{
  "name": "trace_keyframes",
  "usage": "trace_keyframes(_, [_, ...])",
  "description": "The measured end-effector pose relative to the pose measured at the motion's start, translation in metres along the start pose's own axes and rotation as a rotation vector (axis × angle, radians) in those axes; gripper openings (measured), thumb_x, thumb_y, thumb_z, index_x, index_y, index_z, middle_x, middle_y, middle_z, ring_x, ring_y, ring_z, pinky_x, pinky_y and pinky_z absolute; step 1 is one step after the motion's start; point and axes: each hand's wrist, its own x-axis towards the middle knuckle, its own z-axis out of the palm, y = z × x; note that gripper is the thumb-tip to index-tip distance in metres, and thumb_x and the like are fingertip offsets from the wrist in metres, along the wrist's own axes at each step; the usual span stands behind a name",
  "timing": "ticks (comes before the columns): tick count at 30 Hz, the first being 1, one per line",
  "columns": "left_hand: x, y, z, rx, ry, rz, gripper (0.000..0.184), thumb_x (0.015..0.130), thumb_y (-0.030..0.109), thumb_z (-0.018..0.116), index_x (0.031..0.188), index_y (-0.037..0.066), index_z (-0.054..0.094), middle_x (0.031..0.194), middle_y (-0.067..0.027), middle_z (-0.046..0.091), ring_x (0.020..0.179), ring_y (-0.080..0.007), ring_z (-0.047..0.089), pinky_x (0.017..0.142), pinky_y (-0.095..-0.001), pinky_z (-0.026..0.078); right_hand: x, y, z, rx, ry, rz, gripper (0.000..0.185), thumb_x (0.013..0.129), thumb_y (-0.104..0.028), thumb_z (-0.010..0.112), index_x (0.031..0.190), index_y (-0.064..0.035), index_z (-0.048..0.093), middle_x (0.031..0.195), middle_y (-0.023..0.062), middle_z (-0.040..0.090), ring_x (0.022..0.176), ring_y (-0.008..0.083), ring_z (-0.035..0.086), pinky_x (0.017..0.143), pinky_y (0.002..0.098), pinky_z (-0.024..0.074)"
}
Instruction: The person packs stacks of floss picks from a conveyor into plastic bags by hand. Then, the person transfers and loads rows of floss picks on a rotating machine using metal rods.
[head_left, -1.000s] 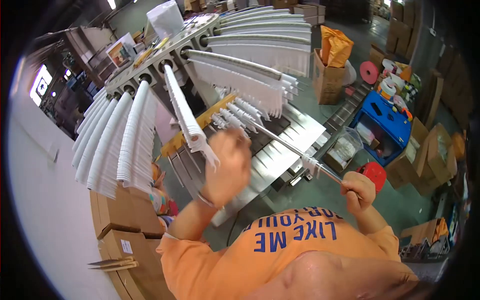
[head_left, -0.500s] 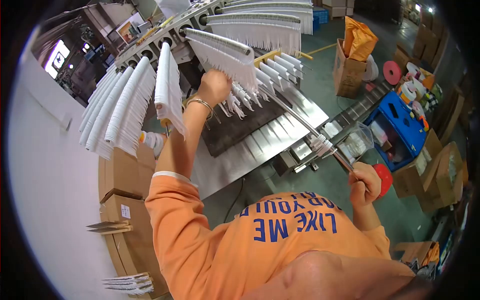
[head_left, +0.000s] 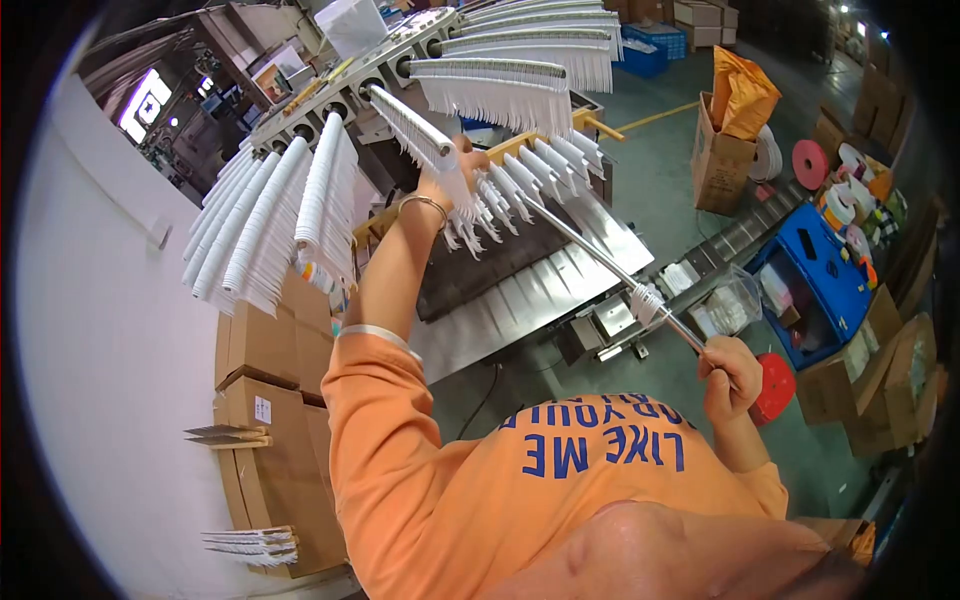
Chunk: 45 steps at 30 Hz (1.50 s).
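My right hand [head_left: 732,378] is closed around the near end of a long metal rod [head_left: 600,255]. White looped cords [head_left: 646,302] are bunched on the rod a little ahead of this hand. Its far end reaches to white fringed strips [head_left: 515,185] hanging in a row at a wooden rack [head_left: 585,122]. My left hand [head_left: 450,180], with a bracelet at the wrist, reaches over the rack beside these strips. Its fingers look apart, though a white-wrapped rod [head_left: 410,118] with hanging strings partly hides them.
More white-wrapped rods [head_left: 268,215] fan out from a metal machine frame [head_left: 385,60]. Below the strips lies a shiny metal table [head_left: 540,300]. Cardboard boxes [head_left: 265,340] stand at left; a blue crate [head_left: 800,270] and a red stool top [head_left: 772,388] are at right.
My left hand has moved slightly right and further over the rack, its fingers now more spread. My right hand keeps its hold on the rod. The view has shifted a little.
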Motion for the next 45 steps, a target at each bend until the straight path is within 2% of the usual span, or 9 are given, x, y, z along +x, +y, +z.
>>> trace_keyframes(4, [0.002,-0.002,0.013,-0.041,-0.208,-0.213,0.030,0.068,0.003,0.048,0.081,0.022,0.069,0.100,-0.0042,0.057,0.093,-0.0290,0.053,0.080,-0.0366,0.044,0.001,0.005,-0.008,0.028,-0.001,0.000,0.024,0.090,-0.021,0.050,0.096,0.0012,0.056,0.069,0.0084,0.053,0.053,0.0138,0.048,0.051,0.0257,0.0359])
trace_keyframes(10, [0.000,-0.020,0.001,-0.044,0.105,-0.093,0.010,0.063,0.004,0.061,0.070,0.009,0.065,0.087,-0.0110,0.059,0.077,-0.0293,0.057,0.071,-0.0330,0.046,0.003,0.012,-0.016,0.037,-0.001,0.001,0.024,0.090,-0.020,0.049,0.096,0.0013,0.056,0.070,0.0081,0.053,0.052,0.0135,0.048,0.050,0.0255,0.0359])
trace_keyframes(12, [-0.026,-0.059,0.015,-0.475,0.052,-0.314,0.021,0.071,0.006,0.057,0.091,0.003,0.060,0.084,-0.0173,0.061,0.079,-0.0334,0.060,0.073,-0.0370,0.049,0.005,0.014,-0.017,0.031,-0.011,-0.012,0.023,0.090,-0.020,0.049,0.096,0.0014,0.056,0.070,0.0080,0.053,0.052,0.0133,0.048,0.049,0.0255,0.0358])
trace_keyframes(17, [-0.064,-0.082,0.020,0.233,-0.173,-0.146,0.028,0.075,0.013,0.052,0.099,0.001,0.058,0.090,-0.0182,0.058,0.084,-0.0359,0.058,0.074,-0.0416,0.047,0.008,0.020,-0.014,0.077,-0.040,-0.002,0.023,0.090,-0.019,0.049,0.097,0.0017,0.056,0.072,0.0090,0.053,0.051,0.0132,0.048,0.049,0.0253,0.0362])
trace_keyframes(29, [-0.081,-0.045,-0.020,0.054,-0.081,-0.243,0.025,0.072,0.006,0.048,0.092,-0.008,0.055,0.101,-0.0261,0.054,0.100,-0.0383,0.048,0.086,-0.0472,0.040,0.021,0.018,0.012,0.141,-0.109,-0.051,0.021,0.089,-0.015,0.047,0.096,0.0023,0.055,0.066,0.0084,0.051,0.051,0.0139,0.049,0.049,0.0256,0.0368])
trace_keyframes(34, [-0.084,-0.008,-0.051,0.266,-0.030,-0.105,0.019,0.075,0.006,0.048,0.087,0.005,0.063,0.115,-0.0218,0.052,0.109,-0.0363,0.047,0.096,-0.0386,0.035,0.029,0.015,0.030,0.158,-0.147,-0.076,0.020,0.088,-0.015,0.048,0.097,0.0016,0.056,0.064,0.0076,0.050,0.051,0.0146,0.049,0.048,0.0261,0.0368])
trace_keyframes(35, [-0.084,0.004,-0.063,0.044,0.190,-0.081,0.029,0.071,0.003,0.045,0.096,-0.002,0.057,0.099,-0.0171,0.051,0.097,-0.0344,0.046,0.088,-0.0483,0.035,0.030,0.013,0.034,0.153,-0.167,-0.083,0.020,0.088,-0.015,0.048,0.096,0.0012,0.056,0.064,0.0072,0.050,0.051,0.0150,0.048,0.048,0.0263,0.0367])
trace_keyframes(42, [-0.159,0.074,-0.063,-0.689,0.032,-0.009,0.018,0.071,-0.006,0.049,0.087,0.000,0.055,0.081,-0.0105,0.058,0.071,-0.0263,0.057,0.066,-0.0311,0.046,0.041,-0.008,0.063,0.068,-0.276,-0.194,0.021,0.072,-0.001,0.054,0.092,0.0033,0.059,0.062,0.0074,0.052,0.049,0.0196,0.050,0.046,0.0297,0.0407])
trace_keyframes(45, [-0.169,0.032,0.000,-1.474,0.103,-0.847,0.018,0.084,0.008,0.047,0.101,0.006,0.051,0.073,-0.0042,0.054,0.056,-0.0135,0.051,0.052,-0.0237,0.041,0.044,-0.018,0.073,-0.028,-0.285,-0.229,0.020,0.072,-0.004,0.058,0.090,0.0038,0.059,0.063,0.0079,0.052,0.049,0.0203,0.050,0.046,0.0302,0.0407])
